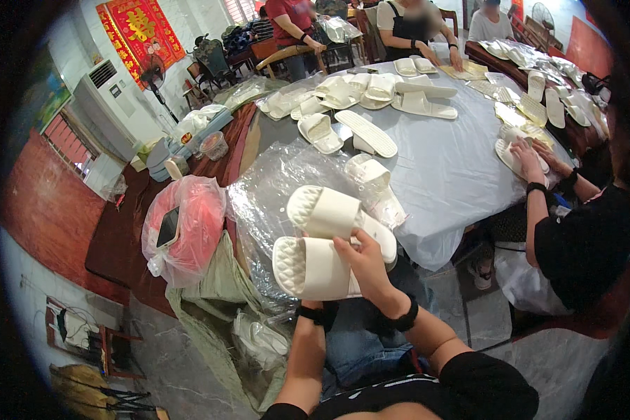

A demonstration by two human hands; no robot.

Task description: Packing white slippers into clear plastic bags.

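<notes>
A pair of cream-white slippers with quilted insoles is held up over my lap, one slipper (325,212) above the other slipper (313,269). My right hand (365,263) is closed on their right side, the thumb lying across the lower slipper's strap. Beneath that lower slipper is my left hand (311,304), mostly hidden and supporting the pair from below. Just past them on the table, a white slipper (371,172) lies partly in clear plastic. Crumpled clear plastic film (266,185) spreads to the left of the pair.
More white slippers (360,89) cover the far side of the plastic-covered round table (434,161). On the left, a phone (168,227) rests on a pink bag (196,241). A green woven sack (217,308) hangs below. At right, a co-worker's hands (528,162) touch a slipper.
</notes>
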